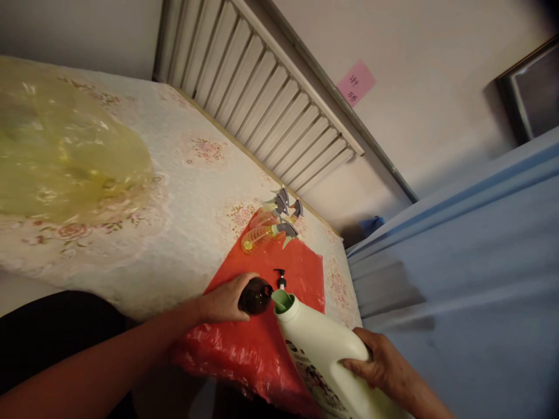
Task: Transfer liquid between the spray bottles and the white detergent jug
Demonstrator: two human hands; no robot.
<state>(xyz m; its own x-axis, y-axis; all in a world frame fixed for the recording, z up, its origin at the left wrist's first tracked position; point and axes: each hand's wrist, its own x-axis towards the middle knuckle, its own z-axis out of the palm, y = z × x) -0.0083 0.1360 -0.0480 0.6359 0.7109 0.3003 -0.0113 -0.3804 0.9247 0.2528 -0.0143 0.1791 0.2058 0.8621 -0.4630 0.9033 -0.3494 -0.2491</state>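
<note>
My left hand (229, 299) is closed around a dark brown bottle (254, 298) whose open mouth faces right. By its built-in handle, my right hand (379, 364) grips a large pale jug (321, 337), tilted with its green spout (282, 301) right at the bottle's mouth. Whether liquid is flowing cannot be made out. Just beyond the spout lies a black pump top (281, 279). A red plastic sheet (301, 262) is spread under both hands. Several clear spray bottles with grey trigger heads stand at its far edge, one of them a yellowish spray bottle (258, 237).
A yellow plastic bag (74, 151) lies on the flowered tablecloth (183, 192) at the left. Behind the table a white radiator (257, 87) runs along the wall, with a pink note (357, 82) above it. A blue curtain (463, 279) hangs at the right.
</note>
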